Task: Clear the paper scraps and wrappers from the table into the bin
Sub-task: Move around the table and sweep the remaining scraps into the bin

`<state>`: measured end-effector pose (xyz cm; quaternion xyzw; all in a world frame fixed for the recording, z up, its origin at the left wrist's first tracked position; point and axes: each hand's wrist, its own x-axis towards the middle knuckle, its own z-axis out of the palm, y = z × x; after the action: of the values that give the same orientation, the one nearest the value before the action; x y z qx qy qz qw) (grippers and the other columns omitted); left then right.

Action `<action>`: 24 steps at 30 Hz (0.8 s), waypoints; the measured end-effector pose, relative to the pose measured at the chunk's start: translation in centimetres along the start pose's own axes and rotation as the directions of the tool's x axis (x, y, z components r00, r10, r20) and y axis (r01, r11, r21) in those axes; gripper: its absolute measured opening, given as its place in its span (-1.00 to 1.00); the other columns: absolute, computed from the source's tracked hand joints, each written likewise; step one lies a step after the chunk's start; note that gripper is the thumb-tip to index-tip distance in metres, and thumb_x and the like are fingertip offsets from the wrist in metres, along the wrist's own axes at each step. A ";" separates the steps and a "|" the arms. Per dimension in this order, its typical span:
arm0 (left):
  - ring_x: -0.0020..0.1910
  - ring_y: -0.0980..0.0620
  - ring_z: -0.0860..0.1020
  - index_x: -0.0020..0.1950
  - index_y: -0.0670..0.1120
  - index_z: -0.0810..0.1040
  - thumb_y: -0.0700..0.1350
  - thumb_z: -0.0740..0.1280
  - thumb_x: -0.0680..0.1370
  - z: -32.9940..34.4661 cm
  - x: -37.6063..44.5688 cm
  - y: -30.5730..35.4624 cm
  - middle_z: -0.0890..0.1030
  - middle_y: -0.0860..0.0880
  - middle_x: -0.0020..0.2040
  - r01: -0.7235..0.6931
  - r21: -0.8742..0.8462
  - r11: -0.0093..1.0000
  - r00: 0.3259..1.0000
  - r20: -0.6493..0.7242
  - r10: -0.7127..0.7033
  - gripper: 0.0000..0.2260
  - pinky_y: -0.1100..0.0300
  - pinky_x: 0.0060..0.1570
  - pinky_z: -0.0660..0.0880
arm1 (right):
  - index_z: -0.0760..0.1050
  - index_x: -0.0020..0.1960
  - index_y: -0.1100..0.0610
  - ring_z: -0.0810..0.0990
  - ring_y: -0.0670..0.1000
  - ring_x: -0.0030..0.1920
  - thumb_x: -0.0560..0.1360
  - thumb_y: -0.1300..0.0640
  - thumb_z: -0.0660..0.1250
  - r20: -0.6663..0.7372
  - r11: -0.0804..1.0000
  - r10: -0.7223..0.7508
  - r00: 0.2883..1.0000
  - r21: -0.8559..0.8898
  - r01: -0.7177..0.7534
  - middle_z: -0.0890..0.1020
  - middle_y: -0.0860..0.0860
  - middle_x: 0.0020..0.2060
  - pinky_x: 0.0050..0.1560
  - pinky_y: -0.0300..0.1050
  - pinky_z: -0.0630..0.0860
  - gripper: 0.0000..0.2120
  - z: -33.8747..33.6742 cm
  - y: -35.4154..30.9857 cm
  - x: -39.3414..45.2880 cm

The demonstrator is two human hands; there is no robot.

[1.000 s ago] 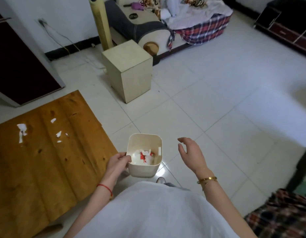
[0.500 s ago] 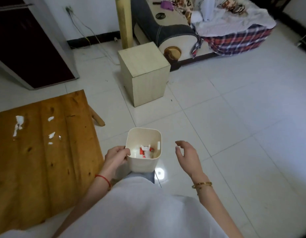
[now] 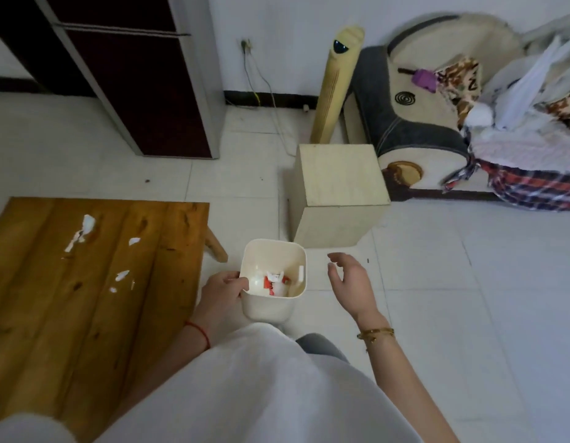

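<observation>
My left hand (image 3: 223, 290) grips the left rim of a small cream bin (image 3: 267, 306), held upright above the floor just right of the wooden table (image 3: 37, 314). Red and white wrappers (image 3: 274, 282) lie inside the bin. My right hand (image 3: 352, 282) hovers open to the right of the bin, fingers spread, touching nothing. Several white paper scraps lie on the table: a long torn piece (image 3: 83, 230) at the far side, a small one (image 3: 134, 240) beside it, and smaller bits (image 3: 121, 275) nearer to me.
A cream box stool (image 3: 338, 193) stands on the tiled floor just beyond the bin. Behind it are a tall yellow tower fan (image 3: 336, 87) and a sofa (image 3: 437, 129) piled with cloth. A dark cabinet (image 3: 127, 78) stands at the back left.
The view has swung left and up, so the table, stool and sofa have shifted right in the picture. My left hand still holds the bin; my right hand stays open beside it.
</observation>
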<state>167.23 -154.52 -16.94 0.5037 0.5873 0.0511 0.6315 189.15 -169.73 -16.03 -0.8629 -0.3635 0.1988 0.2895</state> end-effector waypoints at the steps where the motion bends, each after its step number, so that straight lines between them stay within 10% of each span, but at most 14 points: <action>1: -0.02 -0.12 0.64 -0.18 -0.03 0.63 -0.08 0.34 0.24 -0.2 0.6 0.8 0.69 -0.08 -0.10 0.012 -0.015 1.000 1.000 -0.019 -0.012 -0.81 -0.11 0.12 0.56 | 0.50 0.24 0.18 0.54 0.05 0.16 0.59 0.12 0.20 0.017 1.000 -0.023 1.000 -0.010 0.023 0.60 0.06 0.17 0.20 -0.07 0.46 -0.72 0.0 -0.6 1.7; 11: -0.07 -0.05 0.59 0.02 -0.05 0.57 -0.13 0.36 0.39 -2.1 5.5 4.6 0.61 -0.05 -0.10 0.122 -0.222 0.967 0.936 -0.297 -0.186 -0.79 0.09 -0.05 0.54 | 0.50 0.24 0.16 0.56 0.08 0.15 0.59 0.11 0.18 0.331 0.949 -0.277 0.902 -0.054 0.311 0.61 0.08 0.15 0.18 -0.07 0.47 -0.72 4.1 -6.9 17.7; 19: -0.25 -0.02 0.54 0.05 -0.19 0.64 -0.10 0.38 0.34 -1.7 8.3 4.6 0.60 -0.06 -0.29 0.160 -0.528 0.834 0.784 -0.446 -0.432 -0.68 0.11 -0.16 0.50 | 0.48 0.27 0.15 0.53 0.06 0.20 0.59 0.11 0.21 0.649 0.764 -0.496 0.577 0.011 0.645 0.57 0.07 0.21 0.25 -0.06 0.44 -0.71 10.1 -13.6 29.4; 24: -0.21 -0.09 0.57 0.08 -0.12 0.64 -0.13 0.37 0.38 -0.5 10.1 4.6 0.69 -0.19 -0.05 0.142 -0.664 0.734 0.647 -0.499 -0.577 -0.71 0.13 -0.14 0.46 | 0.46 0.29 0.08 0.52 -0.03 0.20 0.59 0.07 0.21 0.767 0.661 -0.517 0.380 0.076 0.746 0.56 0.00 0.22 0.18 -0.21 0.41 -0.71 13.9 -17.4 33.7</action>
<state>172.30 -145.42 -20.62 0.1014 0.8235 0.2703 0.4884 194.67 -129.91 -19.75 -0.5272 -0.7751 0.3455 0.0442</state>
